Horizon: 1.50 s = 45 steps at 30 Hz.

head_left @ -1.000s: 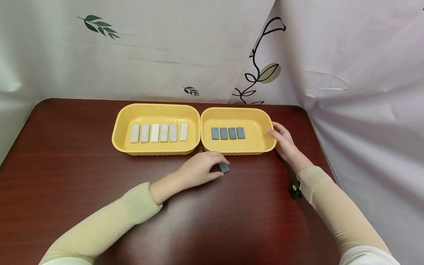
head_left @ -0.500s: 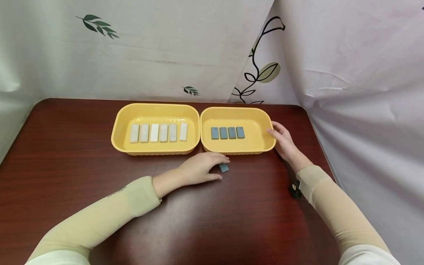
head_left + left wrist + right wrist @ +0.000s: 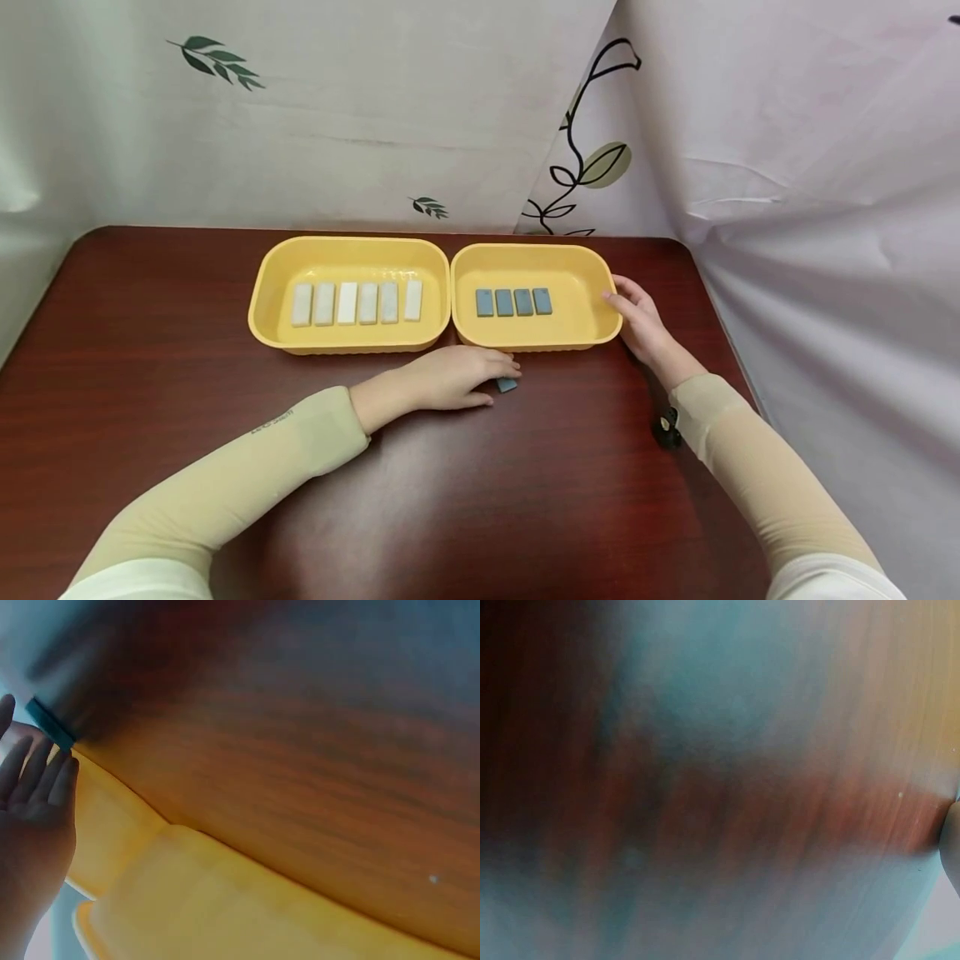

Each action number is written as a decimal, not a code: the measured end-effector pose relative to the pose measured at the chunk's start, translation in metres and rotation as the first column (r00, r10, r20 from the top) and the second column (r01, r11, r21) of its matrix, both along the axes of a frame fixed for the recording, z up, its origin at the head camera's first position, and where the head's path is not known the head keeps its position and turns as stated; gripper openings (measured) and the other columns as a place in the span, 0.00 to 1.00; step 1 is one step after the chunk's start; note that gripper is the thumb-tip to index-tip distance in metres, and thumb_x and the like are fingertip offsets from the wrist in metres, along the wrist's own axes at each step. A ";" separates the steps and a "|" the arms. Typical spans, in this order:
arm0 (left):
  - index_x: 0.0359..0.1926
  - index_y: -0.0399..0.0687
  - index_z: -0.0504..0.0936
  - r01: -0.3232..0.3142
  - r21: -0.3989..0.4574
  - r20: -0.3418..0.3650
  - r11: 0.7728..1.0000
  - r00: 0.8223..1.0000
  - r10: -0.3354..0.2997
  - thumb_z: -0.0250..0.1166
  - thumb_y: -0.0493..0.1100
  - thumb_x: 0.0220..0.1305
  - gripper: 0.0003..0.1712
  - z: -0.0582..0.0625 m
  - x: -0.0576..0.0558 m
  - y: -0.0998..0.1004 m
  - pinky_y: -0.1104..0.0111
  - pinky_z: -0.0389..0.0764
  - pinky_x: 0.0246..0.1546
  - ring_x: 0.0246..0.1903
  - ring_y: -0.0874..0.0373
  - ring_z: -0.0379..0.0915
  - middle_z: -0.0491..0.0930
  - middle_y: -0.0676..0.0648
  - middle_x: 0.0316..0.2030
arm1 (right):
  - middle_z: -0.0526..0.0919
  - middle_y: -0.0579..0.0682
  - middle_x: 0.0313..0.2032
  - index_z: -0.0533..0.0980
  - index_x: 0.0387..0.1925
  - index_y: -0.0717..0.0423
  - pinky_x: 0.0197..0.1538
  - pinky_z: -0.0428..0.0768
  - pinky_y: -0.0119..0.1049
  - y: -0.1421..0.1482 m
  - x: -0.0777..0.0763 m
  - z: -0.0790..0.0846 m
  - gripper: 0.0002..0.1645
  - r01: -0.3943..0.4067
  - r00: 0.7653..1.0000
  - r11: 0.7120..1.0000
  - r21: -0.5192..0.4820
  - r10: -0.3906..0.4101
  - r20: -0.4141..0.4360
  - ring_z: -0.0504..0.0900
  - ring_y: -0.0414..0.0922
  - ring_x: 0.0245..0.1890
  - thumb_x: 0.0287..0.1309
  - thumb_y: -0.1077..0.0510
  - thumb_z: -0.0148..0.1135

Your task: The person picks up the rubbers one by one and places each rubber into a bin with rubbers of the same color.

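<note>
My left hand [image 3: 450, 377] lies just in front of the right-hand yellow tray [image 3: 585, 331], its fingers over a small blue-grey block [image 3: 507, 386] on the table. The thumb stands apart from that block, which the fingers partly cover. In the left wrist view, extended fingertips meet one end of the block [image 3: 49, 724]. My right hand [image 3: 645, 325] grips the right wall of that tray, thumb over the rim and fingers outside. Several similar blue-grey blocks [image 3: 522, 302] stand in a row inside it. Only a sliver of the right hand [image 3: 951, 847] shows in its wrist view.
A second yellow tray [image 3: 348, 344] adjoins the first on the left, holding a row of several whitish blocks [image 3: 367, 303]. Both sit near the back edge of the dark red-brown table [image 3: 450, 500]. A small black object [image 3: 666, 428] is by the right forearm.
The left thumb has drawn away from the block, and the fingers now cover more of it. My right hand keeps its hold on the tray.
</note>
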State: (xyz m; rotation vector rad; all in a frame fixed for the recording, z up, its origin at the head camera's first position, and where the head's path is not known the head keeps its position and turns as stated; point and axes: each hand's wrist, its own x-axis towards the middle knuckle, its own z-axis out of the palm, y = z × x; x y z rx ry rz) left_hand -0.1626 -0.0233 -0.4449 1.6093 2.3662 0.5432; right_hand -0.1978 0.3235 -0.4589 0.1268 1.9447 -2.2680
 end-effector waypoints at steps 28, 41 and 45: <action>0.53 0.49 0.88 0.073 0.077 -0.205 0.994 0.977 -0.056 0.64 0.34 0.75 0.12 -0.005 0.000 0.006 0.65 0.84 0.57 0.55 0.58 0.82 0.86 0.52 0.50 | 0.85 0.43 0.44 0.74 0.56 0.50 0.43 0.86 0.27 0.001 0.000 0.001 0.12 -0.008 1.000 1.000 -0.001 0.008 -0.008 0.87 0.36 0.42 0.78 0.65 0.51; 0.53 0.52 0.89 0.084 0.082 -0.203 0.993 0.977 -0.066 0.71 0.35 0.70 0.13 -0.005 0.001 0.006 0.67 0.83 0.52 0.50 0.59 0.80 0.83 0.53 0.45 | 0.85 0.43 0.45 0.72 0.58 0.53 0.43 0.86 0.27 0.002 0.002 0.001 0.13 -0.011 1.000 1.000 0.022 0.011 0.005 0.87 0.37 0.42 0.79 0.65 0.50; 0.53 0.54 0.88 0.079 0.069 -0.203 0.994 0.977 -0.064 0.71 0.36 0.70 0.14 -0.004 0.001 0.004 0.66 0.83 0.51 0.48 0.59 0.79 0.82 0.53 0.44 | 0.84 0.43 0.45 0.72 0.59 0.52 0.44 0.86 0.27 0.001 0.001 0.000 0.13 -0.013 1.000 1.000 0.017 0.013 0.005 0.87 0.37 0.42 0.79 0.65 0.51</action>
